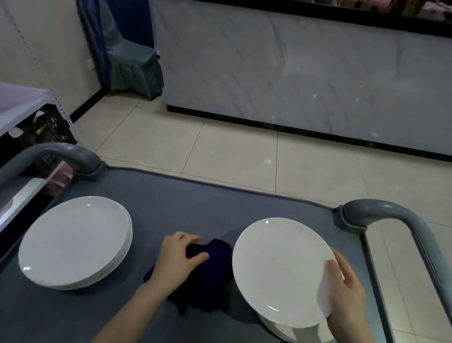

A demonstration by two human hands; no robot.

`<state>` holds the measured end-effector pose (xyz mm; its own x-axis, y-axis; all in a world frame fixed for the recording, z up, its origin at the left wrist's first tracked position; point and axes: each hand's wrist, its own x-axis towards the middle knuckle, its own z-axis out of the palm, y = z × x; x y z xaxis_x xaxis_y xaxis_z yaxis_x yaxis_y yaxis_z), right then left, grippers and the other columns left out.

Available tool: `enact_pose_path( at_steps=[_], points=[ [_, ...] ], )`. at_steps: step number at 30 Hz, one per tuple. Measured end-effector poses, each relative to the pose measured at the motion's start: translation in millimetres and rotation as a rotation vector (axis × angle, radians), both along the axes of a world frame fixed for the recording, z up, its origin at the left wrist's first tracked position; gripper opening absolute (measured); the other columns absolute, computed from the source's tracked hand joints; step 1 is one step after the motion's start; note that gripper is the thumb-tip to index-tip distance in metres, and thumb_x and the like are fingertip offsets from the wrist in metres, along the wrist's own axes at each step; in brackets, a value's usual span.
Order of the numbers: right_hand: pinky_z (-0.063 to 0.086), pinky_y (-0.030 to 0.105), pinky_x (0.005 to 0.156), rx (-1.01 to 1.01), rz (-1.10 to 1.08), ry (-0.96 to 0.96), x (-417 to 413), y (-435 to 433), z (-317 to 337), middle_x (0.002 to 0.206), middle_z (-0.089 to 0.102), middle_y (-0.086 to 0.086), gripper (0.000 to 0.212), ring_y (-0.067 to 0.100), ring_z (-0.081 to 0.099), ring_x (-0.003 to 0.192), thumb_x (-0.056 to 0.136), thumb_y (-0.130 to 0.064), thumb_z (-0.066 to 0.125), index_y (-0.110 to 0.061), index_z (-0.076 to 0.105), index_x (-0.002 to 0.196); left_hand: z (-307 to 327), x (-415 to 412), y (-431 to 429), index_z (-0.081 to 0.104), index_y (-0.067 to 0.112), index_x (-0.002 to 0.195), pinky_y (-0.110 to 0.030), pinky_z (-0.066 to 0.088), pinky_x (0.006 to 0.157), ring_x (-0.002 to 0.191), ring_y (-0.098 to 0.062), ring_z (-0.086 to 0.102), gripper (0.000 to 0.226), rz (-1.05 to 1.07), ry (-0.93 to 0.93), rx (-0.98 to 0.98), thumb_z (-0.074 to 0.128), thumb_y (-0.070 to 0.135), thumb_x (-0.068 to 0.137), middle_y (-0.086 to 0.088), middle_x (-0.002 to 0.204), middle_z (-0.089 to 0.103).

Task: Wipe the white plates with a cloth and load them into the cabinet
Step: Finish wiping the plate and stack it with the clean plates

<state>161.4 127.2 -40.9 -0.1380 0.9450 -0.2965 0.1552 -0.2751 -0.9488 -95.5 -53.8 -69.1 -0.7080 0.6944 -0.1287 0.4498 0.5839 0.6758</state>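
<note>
1. The left hand is closed over a dark purple cloth, fingers curled into its bunched top.
2. The right hand grips the right rim of a white plate, thumb on its face, holding it tilted.
3. Under that plate sits a right stack of plates.
4. A left stack of white plates lies well apart from the cloth.
5. All rest on a grey cart top with curved handles.
6. An open cabinet stands just beside the cart at the left.
</note>
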Motion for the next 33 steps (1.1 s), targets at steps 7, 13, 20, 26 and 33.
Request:
enact_pose_path(
  at_steps=[7,13,20,26,33],
  points=[
    [0.05,0.033,0.081,0.05,0.032,-0.051,-8,-17,7,0.109,0.07,-0.012,0.029,0.012,0.063,0.099,0.096,-0.021,0.055,-0.044,0.072,0.097,-19,-14,32,0.06,0.023,0.13,-0.035,0.037,0.097,0.121,-0.022,0.047,0.06,-0.202,0.062,-0.295,0.055,0.065,0.087,0.001,0.128,0.059],
    [0.052,0.045,0.093,0.073,0.058,-0.1,-11,-24,7,0.112,0.069,-0.008,0.027,0.02,0.063,0.104,0.098,-0.022,0.054,-0.041,0.072,0.103,-20,-21,40,0.063,0.038,0.111,-0.035,0.03,0.091,0.117,-0.016,0.046,0.034,-0.259,0.048,-0.311,0.071,0.045,0.079,0.012,0.114,0.059],
    [0.047,0.026,0.069,0.084,0.054,-0.115,-24,-32,12,0.092,0.069,-0.028,0.029,0.005,0.061,0.093,0.097,-0.025,0.056,-0.049,0.071,0.093,4,-26,23,0.047,0.036,0.084,-0.008,0.044,0.064,0.082,0.001,0.06,0.027,-0.128,-0.168,0.18,0.067,0.02,0.09,0.016,0.087,0.062],
    [0.046,0.023,0.069,0.104,0.13,-0.087,-44,-40,20,0.092,0.07,-0.027,0.029,0.002,0.063,0.089,0.098,-0.029,0.055,-0.052,0.07,0.089,50,-28,12,0.062,0.035,0.097,-0.031,0.055,0.07,0.076,-0.002,0.063,0.01,-0.106,-0.086,0.329,0.06,0.026,0.096,0.015,0.084,0.069],
    [0.045,0.026,0.074,0.2,0.176,-0.065,-71,-43,41,0.094,0.068,-0.03,0.028,0.001,0.06,0.095,0.099,-0.028,0.051,-0.05,0.068,0.098,110,-2,7,0.072,0.029,0.107,-0.017,0.049,0.074,0.081,0.0,0.064,0.021,-0.107,0.156,0.433,0.069,0.021,0.088,0.017,0.091,0.073]
  ],
)
